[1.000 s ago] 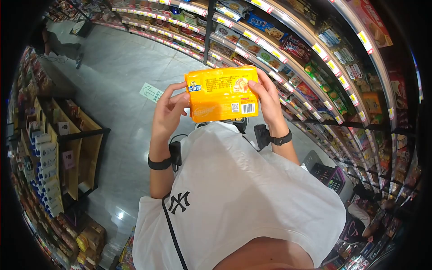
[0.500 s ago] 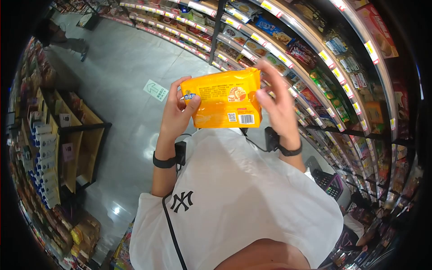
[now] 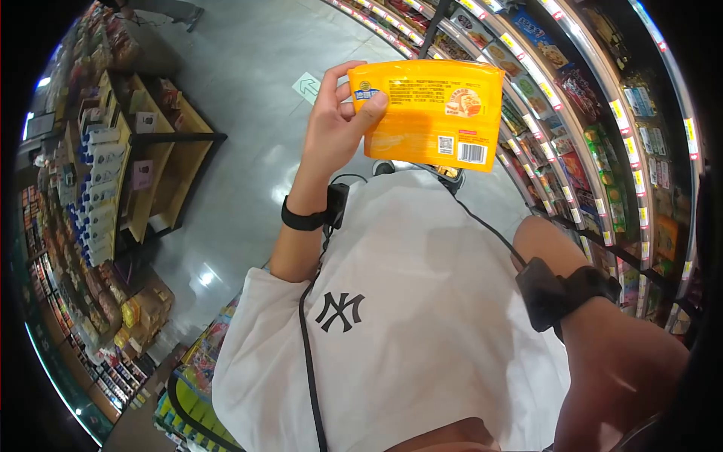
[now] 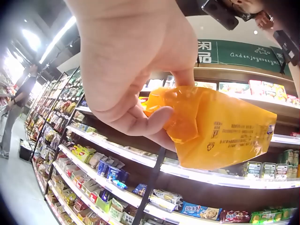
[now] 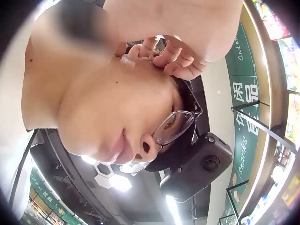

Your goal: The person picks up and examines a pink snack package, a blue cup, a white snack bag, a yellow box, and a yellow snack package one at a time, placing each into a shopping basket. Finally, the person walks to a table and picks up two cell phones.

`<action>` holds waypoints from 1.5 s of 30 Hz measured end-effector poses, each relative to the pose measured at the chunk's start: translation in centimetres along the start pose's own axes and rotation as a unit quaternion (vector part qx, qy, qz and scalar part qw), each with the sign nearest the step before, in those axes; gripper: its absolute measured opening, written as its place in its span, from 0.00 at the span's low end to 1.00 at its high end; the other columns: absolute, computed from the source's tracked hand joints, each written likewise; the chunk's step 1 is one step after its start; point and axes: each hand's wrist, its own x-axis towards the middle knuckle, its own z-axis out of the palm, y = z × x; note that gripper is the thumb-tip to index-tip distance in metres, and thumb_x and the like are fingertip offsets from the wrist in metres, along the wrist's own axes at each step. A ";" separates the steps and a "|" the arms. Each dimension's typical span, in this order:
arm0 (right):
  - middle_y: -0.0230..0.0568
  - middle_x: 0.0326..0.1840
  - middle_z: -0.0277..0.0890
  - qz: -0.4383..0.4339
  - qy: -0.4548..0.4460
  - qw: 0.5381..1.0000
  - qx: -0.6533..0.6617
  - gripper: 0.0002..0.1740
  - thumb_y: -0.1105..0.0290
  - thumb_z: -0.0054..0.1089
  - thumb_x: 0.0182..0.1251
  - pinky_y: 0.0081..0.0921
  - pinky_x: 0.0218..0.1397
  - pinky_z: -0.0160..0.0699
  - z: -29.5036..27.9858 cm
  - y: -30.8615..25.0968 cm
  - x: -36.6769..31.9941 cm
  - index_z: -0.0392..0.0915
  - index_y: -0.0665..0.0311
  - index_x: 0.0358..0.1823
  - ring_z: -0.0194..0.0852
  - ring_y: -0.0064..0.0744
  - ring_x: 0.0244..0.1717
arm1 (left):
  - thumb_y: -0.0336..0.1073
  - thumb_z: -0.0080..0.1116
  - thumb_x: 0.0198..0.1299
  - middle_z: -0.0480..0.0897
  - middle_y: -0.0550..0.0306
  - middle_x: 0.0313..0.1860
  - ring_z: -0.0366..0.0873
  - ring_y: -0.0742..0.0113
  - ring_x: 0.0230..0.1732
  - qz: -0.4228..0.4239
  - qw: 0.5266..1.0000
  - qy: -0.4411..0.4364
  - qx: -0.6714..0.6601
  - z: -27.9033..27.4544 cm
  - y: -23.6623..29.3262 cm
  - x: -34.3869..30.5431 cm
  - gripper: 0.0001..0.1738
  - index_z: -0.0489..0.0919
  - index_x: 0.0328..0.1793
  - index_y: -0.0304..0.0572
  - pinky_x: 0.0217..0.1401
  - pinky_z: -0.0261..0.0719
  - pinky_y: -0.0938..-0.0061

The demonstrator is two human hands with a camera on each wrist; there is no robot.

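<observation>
My left hand (image 3: 340, 124) grips the left end of a yellow sachima packet (image 3: 418, 124), thumb on the printed back and fingers behind it. The packet is held out in front of the chest, with its blue logo, round food picture and barcode facing up. Its folded end puckers between the fingers in the left wrist view, where the packet (image 4: 229, 129) extends right from the hand. My right hand (image 5: 180, 28) is raised to the side of the head, its bent fingertips at the ear beside the glasses (image 5: 173, 127). In the head view only the right forearm shows.
Stocked snack shelves (image 3: 553, 83) curve along the right. A wooden display rack (image 3: 169, 151) stands at the left, across the grey floor (image 3: 248, 162) with its green arrow sign (image 3: 306, 87). Cables run down the white shirt (image 3: 422, 264). Another person (image 4: 18, 103) stands in the aisle.
My right hand has let go of the packet and risen to the head, leaving the head view. The left hand keeps the packet, now farther up and right in view.
</observation>
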 end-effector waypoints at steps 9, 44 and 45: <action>0.21 0.34 0.77 -0.091 0.070 0.983 -0.141 0.16 0.52 0.63 0.63 0.20 0.51 0.76 -2.7 -2.3 0.2 0.79 0.57 0.36 0.77 0.16 0.41 | 0.35 0.67 0.66 0.82 0.43 0.57 0.86 0.67 0.48 0.008 1.000 -0.010 0.009 0.3 -0.3 -0.3 0.34 0.62 0.71 0.35 0.47 0.87 0.75; 0.46 0.73 0.68 0.711 0.052 0.692 -0.111 0.41 0.39 0.44 0.78 0.39 0.68 0.70 -11.3 9.7 -20.1 0.57 0.61 0.80 0.71 0.36 0.68 | 0.39 0.70 0.63 0.85 0.41 0.54 0.89 0.65 0.39 -0.058 0.993 0.072 0.078 1.1 -1.2 -1.8 0.34 0.65 0.68 0.33 0.34 0.87 0.78; 0.44 0.69 0.73 0.727 0.055 0.681 -0.070 0.38 0.40 0.44 0.79 0.35 0.67 0.71 -11.3 9.5 -20.7 0.62 0.62 0.77 0.73 0.32 0.65 | 0.39 0.70 0.63 0.85 0.41 0.54 0.90 0.65 0.38 -0.063 0.991 0.075 0.088 1.3 -1.1 -1.8 0.34 0.65 0.68 0.33 0.33 0.87 0.78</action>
